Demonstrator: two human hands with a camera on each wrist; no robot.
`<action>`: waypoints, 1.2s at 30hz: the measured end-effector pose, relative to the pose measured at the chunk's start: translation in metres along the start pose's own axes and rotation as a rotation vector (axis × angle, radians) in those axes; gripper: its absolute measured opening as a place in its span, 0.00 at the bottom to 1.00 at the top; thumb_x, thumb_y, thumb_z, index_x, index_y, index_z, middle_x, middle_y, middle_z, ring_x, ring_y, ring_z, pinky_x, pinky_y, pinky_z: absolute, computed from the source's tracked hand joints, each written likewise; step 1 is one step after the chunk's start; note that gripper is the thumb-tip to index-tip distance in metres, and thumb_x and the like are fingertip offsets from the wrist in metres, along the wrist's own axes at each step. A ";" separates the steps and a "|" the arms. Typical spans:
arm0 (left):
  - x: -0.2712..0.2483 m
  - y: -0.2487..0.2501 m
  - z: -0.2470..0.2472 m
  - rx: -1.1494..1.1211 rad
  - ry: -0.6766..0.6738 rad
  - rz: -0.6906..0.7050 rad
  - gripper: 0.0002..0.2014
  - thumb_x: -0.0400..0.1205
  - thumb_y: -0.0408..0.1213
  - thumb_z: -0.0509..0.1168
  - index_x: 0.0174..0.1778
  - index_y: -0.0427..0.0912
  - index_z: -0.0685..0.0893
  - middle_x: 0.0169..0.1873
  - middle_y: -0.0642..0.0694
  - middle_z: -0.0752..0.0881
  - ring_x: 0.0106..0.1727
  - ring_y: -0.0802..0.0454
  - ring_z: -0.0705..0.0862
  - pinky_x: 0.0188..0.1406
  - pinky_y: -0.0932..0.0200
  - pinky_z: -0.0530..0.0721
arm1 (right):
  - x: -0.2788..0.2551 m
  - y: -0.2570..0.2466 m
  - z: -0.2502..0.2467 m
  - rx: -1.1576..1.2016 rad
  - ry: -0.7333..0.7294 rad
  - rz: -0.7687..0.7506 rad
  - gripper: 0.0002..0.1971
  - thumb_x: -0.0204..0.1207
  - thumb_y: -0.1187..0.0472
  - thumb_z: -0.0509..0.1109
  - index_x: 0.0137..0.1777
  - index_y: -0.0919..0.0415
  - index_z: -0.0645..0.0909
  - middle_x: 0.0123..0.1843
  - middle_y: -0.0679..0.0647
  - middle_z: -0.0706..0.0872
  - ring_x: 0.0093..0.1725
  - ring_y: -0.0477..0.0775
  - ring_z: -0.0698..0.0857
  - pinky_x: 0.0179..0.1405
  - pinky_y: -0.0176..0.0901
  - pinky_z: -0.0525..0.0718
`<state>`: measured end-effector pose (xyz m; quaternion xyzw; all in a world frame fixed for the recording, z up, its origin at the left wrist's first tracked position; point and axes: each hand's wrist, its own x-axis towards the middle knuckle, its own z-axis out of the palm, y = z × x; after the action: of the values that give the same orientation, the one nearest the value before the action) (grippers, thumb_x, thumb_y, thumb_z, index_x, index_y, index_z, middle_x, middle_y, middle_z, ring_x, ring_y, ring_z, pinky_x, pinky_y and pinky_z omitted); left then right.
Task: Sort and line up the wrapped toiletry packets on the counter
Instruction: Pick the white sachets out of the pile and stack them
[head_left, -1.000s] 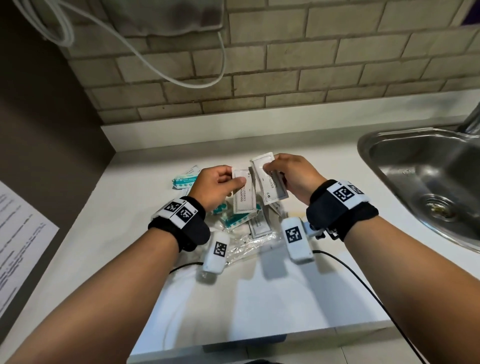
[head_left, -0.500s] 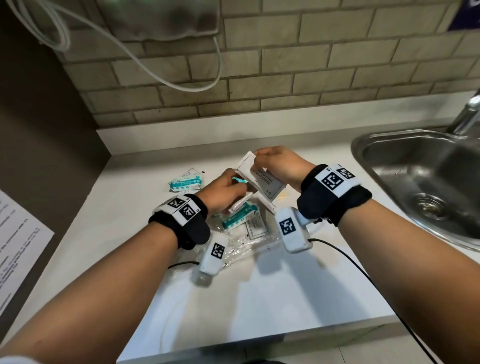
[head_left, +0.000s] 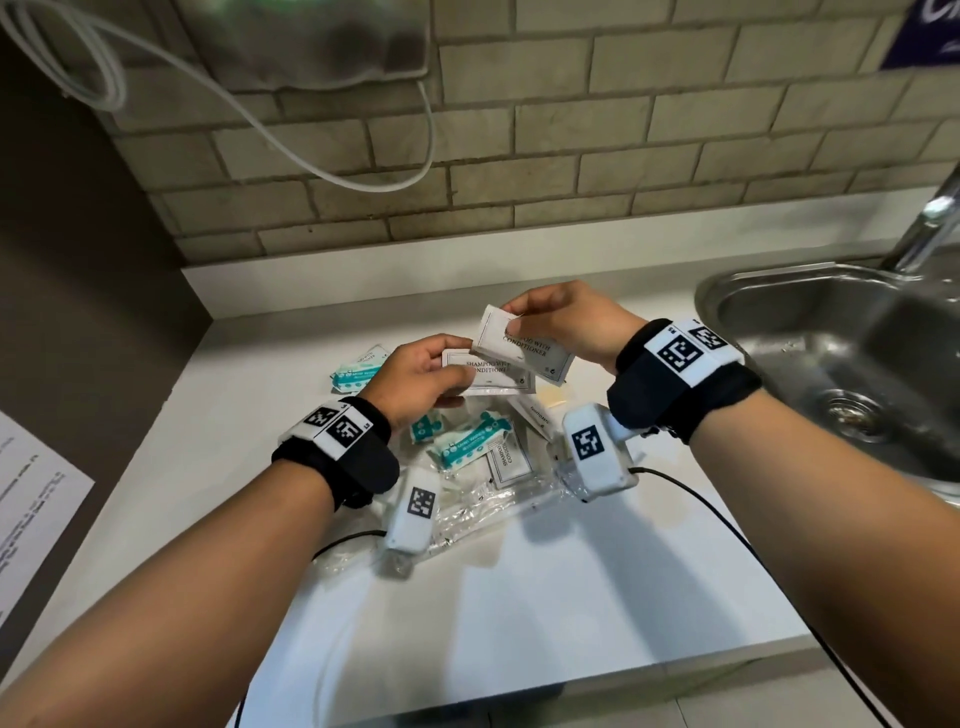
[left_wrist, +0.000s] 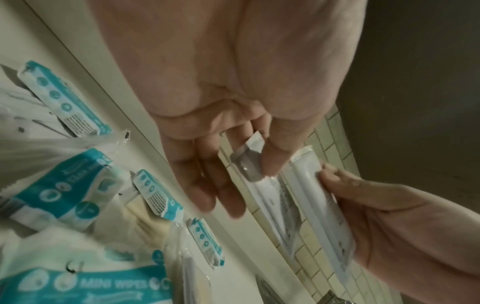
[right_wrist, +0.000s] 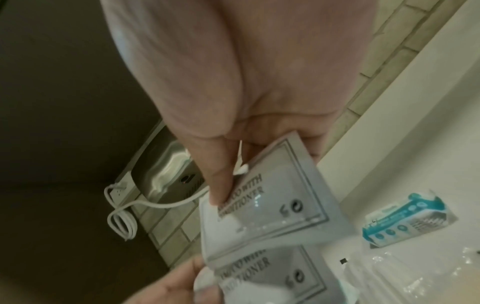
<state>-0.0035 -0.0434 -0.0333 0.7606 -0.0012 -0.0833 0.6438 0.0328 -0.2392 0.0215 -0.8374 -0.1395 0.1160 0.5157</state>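
Note:
Both hands hover above a pile of packets on the white counter (head_left: 571, 613). My left hand (head_left: 457, 361) pinches one white "shampoo with conditioner" sachet (head_left: 493, 375) by its left end, between thumb and fingers. My right hand (head_left: 517, 317) pinches a second, identical sachet (head_left: 527, 347) by its top corner, and it overlaps the first sachet's upper edge. In the right wrist view the right-hand sachet (right_wrist: 272, 195) sits just above the left-hand one (right_wrist: 272, 273). Below lie teal mini wipes packs (head_left: 470, 441), another white sachet (head_left: 508, 457) and a clear plastic bag (head_left: 467, 504).
A steel sink (head_left: 831, 358) with a tap (head_left: 930, 223) fills the right side. One teal wipes pack (head_left: 358, 371) lies apart at the back left. A printed sheet (head_left: 31, 499) hangs off the left. A white cable (head_left: 260, 119) loops on the brick wall.
The two sachets, held upright a second ago, now lie nearly flat with the right one over the left. The left hand dipped to the pile and came back up.

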 end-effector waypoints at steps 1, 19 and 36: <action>-0.001 0.003 0.002 -0.040 0.000 -0.015 0.14 0.83 0.25 0.63 0.61 0.45 0.83 0.45 0.41 0.90 0.45 0.45 0.91 0.50 0.50 0.90 | 0.000 0.001 0.002 -0.040 -0.025 -0.009 0.07 0.78 0.66 0.71 0.52 0.56 0.86 0.39 0.48 0.88 0.34 0.43 0.82 0.39 0.30 0.81; 0.011 0.039 0.027 -0.130 0.065 0.086 0.14 0.86 0.25 0.51 0.61 0.45 0.73 0.56 0.37 0.85 0.32 0.48 0.87 0.22 0.59 0.83 | -0.037 0.078 -0.002 -0.679 -0.253 0.337 0.20 0.69 0.66 0.75 0.61 0.54 0.81 0.59 0.50 0.84 0.58 0.54 0.83 0.58 0.43 0.82; -0.001 0.022 0.023 -0.073 0.071 0.045 0.14 0.86 0.25 0.52 0.62 0.43 0.75 0.54 0.34 0.83 0.32 0.48 0.87 0.31 0.58 0.88 | -0.032 0.093 0.017 -0.927 -0.156 0.297 0.22 0.66 0.52 0.77 0.61 0.53 0.81 0.55 0.52 0.84 0.58 0.58 0.84 0.55 0.47 0.85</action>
<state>-0.0056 -0.0698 -0.0150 0.7389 0.0075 -0.0419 0.6725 0.0079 -0.2763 -0.0683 -0.9783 -0.0936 0.1764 0.0546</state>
